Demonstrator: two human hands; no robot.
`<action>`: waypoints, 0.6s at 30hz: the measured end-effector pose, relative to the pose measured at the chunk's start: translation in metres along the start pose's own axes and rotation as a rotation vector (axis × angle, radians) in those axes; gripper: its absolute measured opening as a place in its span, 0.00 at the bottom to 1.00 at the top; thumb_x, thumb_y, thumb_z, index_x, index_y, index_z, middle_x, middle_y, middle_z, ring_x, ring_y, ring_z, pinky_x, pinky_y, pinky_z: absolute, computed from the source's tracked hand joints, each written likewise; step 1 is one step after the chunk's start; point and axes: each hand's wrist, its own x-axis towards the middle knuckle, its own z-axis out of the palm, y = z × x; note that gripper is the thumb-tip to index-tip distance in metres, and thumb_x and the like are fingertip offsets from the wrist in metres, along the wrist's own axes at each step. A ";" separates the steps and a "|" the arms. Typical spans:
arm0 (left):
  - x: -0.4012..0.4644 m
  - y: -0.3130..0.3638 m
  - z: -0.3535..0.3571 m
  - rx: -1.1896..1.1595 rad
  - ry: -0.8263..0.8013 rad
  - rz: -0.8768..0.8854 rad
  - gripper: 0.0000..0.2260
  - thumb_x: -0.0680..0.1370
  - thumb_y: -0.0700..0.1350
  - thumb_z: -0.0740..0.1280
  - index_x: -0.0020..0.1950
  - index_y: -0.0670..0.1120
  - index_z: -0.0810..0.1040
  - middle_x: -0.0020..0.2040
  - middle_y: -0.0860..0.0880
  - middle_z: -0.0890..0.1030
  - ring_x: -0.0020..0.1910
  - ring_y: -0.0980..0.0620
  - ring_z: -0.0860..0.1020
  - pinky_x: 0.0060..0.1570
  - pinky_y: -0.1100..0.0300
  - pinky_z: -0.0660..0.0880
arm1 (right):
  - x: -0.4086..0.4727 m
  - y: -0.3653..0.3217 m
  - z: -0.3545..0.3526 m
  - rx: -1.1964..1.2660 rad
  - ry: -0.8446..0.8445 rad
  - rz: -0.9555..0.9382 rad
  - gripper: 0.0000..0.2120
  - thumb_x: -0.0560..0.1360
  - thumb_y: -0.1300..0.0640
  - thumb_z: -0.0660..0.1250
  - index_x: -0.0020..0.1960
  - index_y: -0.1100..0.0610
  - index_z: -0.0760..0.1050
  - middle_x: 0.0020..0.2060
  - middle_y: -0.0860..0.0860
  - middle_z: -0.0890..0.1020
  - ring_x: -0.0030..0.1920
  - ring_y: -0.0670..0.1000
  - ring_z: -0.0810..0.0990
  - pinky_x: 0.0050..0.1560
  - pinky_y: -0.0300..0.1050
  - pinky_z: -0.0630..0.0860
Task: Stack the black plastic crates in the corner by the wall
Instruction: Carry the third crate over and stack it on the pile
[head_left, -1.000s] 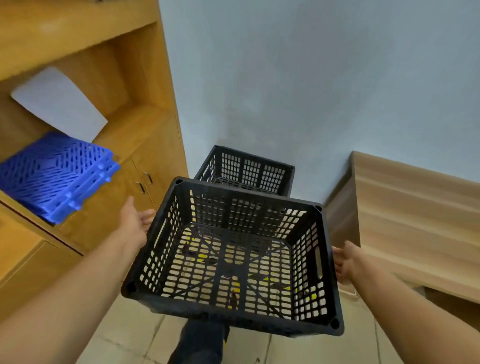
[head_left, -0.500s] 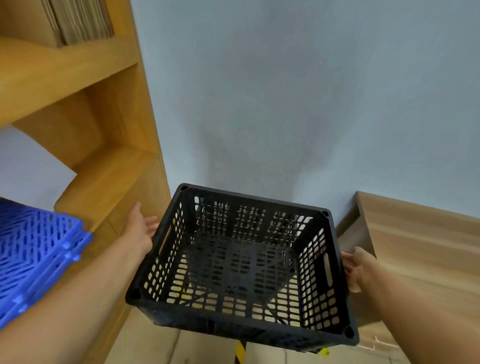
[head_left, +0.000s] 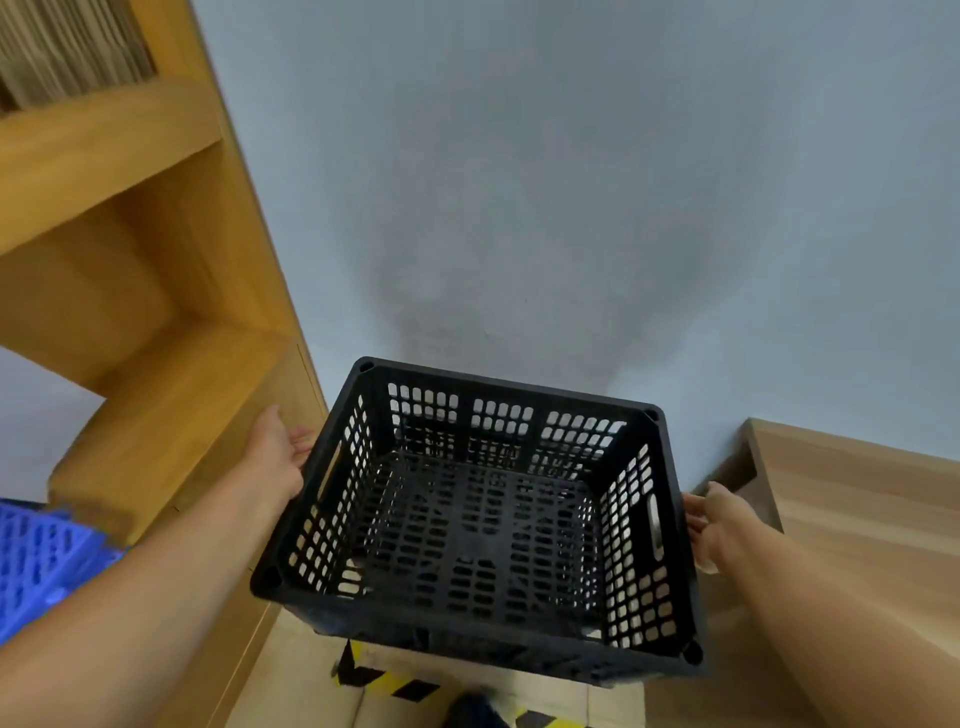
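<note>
A black perforated plastic crate (head_left: 483, 525) fills the lower middle of the view, open side up, close to the pale blue wall (head_left: 519, 208). My left hand (head_left: 280, 457) presses on its left side by the handle slot. On the right side, my right hand (head_left: 709, 517) grips at the other handle slot. Through the holes in the far wall and floor of the crate I make out dark lattice that looks like a second crate beneath. I cannot tell whether the two touch.
A wooden shelf unit (head_left: 171, 395) stands tight on the left, with blue plastic lattice panels (head_left: 41, 566) on a lower shelf. A wooden desk (head_left: 852, 519) flanks the right. Yellow-black tape (head_left: 384, 680) marks the tiled floor below.
The crate in my hands has moved forward toward the wall and now covers the crate that stood in the corner. The view has tilted upward.
</note>
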 end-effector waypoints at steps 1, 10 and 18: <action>0.005 0.003 0.008 0.006 0.004 -0.001 0.26 0.79 0.60 0.54 0.59 0.40 0.74 0.51 0.42 0.77 0.46 0.45 0.76 0.43 0.50 0.73 | 0.004 -0.008 0.005 -0.007 -0.001 0.006 0.24 0.81 0.44 0.48 0.52 0.61 0.74 0.40 0.59 0.76 0.37 0.56 0.75 0.37 0.52 0.73; 0.050 0.022 0.065 -0.024 0.013 0.001 0.29 0.79 0.62 0.48 0.60 0.41 0.75 0.56 0.41 0.74 0.53 0.45 0.73 0.50 0.49 0.69 | 0.045 -0.060 0.035 -0.011 -0.024 0.071 0.22 0.81 0.45 0.50 0.46 0.61 0.72 0.41 0.60 0.77 0.39 0.57 0.76 0.38 0.55 0.73; 0.067 0.039 0.097 0.003 0.031 0.024 0.27 0.78 0.63 0.49 0.46 0.42 0.76 0.58 0.41 0.73 0.55 0.45 0.72 0.51 0.49 0.71 | 0.059 -0.082 0.046 -0.018 -0.007 0.079 0.21 0.81 0.46 0.51 0.50 0.61 0.73 0.43 0.60 0.78 0.42 0.57 0.78 0.41 0.56 0.76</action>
